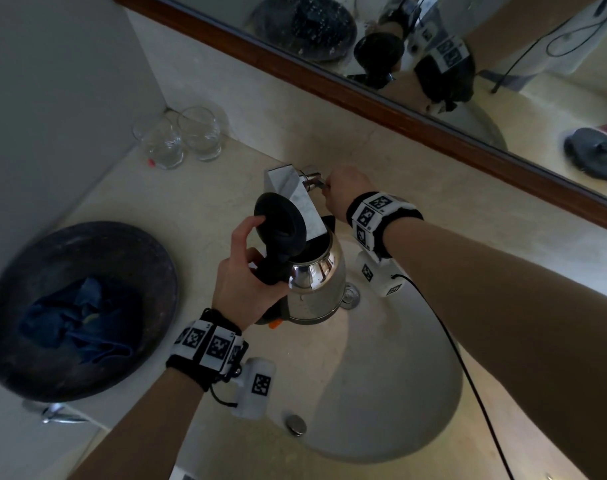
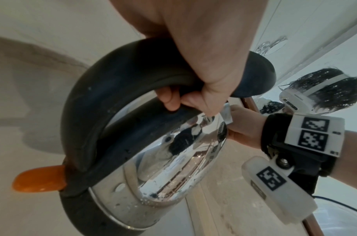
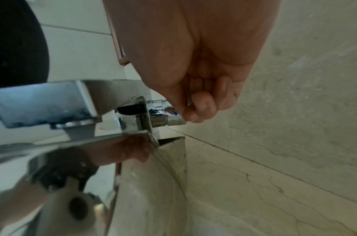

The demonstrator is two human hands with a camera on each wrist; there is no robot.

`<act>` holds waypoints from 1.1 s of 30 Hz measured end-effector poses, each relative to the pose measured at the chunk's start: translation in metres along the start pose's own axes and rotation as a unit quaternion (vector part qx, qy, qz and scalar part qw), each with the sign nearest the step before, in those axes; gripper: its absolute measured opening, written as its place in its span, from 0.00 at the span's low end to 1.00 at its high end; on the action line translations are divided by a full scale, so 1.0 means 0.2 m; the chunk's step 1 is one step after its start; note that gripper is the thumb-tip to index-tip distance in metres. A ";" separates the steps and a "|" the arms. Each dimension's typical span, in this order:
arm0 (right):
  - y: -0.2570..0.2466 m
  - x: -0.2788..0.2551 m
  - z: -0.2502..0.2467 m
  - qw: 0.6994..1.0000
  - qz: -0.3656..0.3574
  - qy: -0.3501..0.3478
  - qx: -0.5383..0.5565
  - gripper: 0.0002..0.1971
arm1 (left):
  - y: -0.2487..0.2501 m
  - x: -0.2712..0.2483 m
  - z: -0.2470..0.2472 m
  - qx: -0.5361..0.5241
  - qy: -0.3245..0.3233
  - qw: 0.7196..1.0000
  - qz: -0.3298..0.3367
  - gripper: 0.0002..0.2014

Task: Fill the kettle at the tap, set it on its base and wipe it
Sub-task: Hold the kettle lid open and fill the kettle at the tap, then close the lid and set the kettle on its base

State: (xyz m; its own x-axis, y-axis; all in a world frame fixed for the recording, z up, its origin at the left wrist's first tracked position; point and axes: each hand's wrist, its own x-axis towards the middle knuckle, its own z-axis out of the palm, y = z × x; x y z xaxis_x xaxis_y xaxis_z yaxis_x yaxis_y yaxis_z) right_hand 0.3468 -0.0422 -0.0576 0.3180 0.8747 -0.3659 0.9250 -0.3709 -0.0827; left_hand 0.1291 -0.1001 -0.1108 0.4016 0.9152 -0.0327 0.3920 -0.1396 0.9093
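Observation:
A shiny steel kettle point(image 1: 317, 285) point(image 2: 173, 159) with a black handle hangs over the sink point(image 1: 381, 393), its black lid point(image 1: 279, 225) flipped up. The square chrome tap spout point(image 1: 295, 199) point(image 3: 44, 103) reaches over the kettle's open mouth. My left hand point(image 1: 246, 275) point(image 2: 193, 89) grips the black handle point(image 2: 117, 89), thumb against the lid. My right hand point(image 1: 343, 195) point(image 3: 195, 110) pinches the small chrome tap lever point(image 1: 317, 181) point(image 3: 169, 118) behind the spout. Whether water runs I cannot tell. A blue cloth point(image 1: 77, 323) lies in a dark round bowl point(image 1: 149, 271) at the left.
Two clear glasses point(image 1: 184, 140) stand in the back left corner by the wall. A wood-framed mirror point(image 1: 399, 109) runs along the back and reflects the kettle's black base point(image 1: 593, 152). A black cable point(image 1: 468, 375) trails from my right wrist over the sink.

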 end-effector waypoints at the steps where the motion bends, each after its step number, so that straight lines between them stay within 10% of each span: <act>1: -0.01 -0.01 0.00 1.000 -0.006 0.000 -0.009 0.13 | 0.00 0.00 0.00 -0.001 -0.001 1.000 -0.002 0.47; 7: -0.03 -0.06 0.02 0.999 -0.020 -0.008 0.030 0.15 | -0.01 -0.01 0.00 -0.001 -0.003 1.000 -0.003 0.48; 12: 0.16 -0.20 0.14 0.964 0.029 0.031 0.264 0.16 | 0.00 -0.04 -0.01 -0.021 -0.019 1.000 -0.012 0.46; 17: 0.34 -0.41 0.35 0.967 0.000 -0.117 0.228 0.19 | 0.02 -0.10 -0.02 -0.008 -0.041 0.999 -0.012 0.47; 25: 0.44 -0.62 0.32 0.840 0.068 -0.142 0.520 0.16 | 0.15 -0.19 -0.03 -0.009 -0.106 0.994 0.023 0.52; 33: 0.50 -0.82 0.14 0.803 0.087 -0.053 0.587 0.15 | 0.35 -0.16 -0.06 0.079 -0.148 0.974 0.150 0.45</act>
State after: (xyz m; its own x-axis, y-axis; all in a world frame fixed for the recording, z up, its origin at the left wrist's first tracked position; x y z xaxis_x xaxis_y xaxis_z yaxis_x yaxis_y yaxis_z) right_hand 0.3805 -0.2319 -0.0312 0.3444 0.7688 -0.5388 0.0137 -0.5779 -0.8160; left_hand 0.1339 -0.1344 -0.0421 0.7295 0.6785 0.0860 0.3331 -0.4623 0.8218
